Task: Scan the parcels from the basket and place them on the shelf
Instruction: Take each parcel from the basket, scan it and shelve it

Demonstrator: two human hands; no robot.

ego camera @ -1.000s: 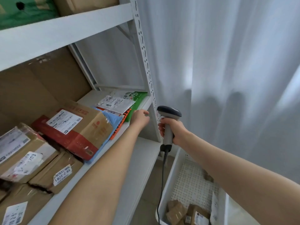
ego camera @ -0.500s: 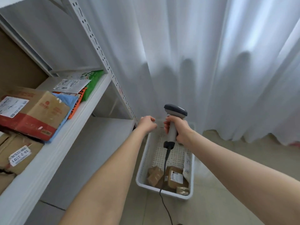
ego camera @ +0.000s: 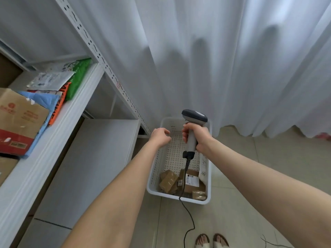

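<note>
A white perforated basket (ego camera: 154, 169) stands on the floor below me. Several brown cardboard parcels lie at its near end, among them a taped box (ego camera: 168, 181) and a labelled box (ego camera: 191, 181); a white mailer (ego camera: 203, 170) leans on its right wall. My right hand (ego camera: 198, 136) grips a grey barcode scanner (ego camera: 194, 119) upright above the basket, its cable hanging to the floor. My left hand (ego camera: 160, 136) hovers empty over the basket's left rim, fingers loosely curled. The white shelf (ego camera: 59, 126) at left holds parcels.
On the shelf lie a brown and red box (ego camera: 19, 119), a blue mailer (ego camera: 42, 99), an orange packet (ego camera: 60, 102), a green packet (ego camera: 78, 76) and a white mailer (ego camera: 50, 81). A slotted upright (ego camera: 105, 63) runs diagonally. White curtain behind. My sandalled feet (ego camera: 211, 240) are on the tiles.
My view has swung down from the shelf to the basket. My left hand has left the shelf edge and come down over the basket. The scanner stays in my right hand.
</note>
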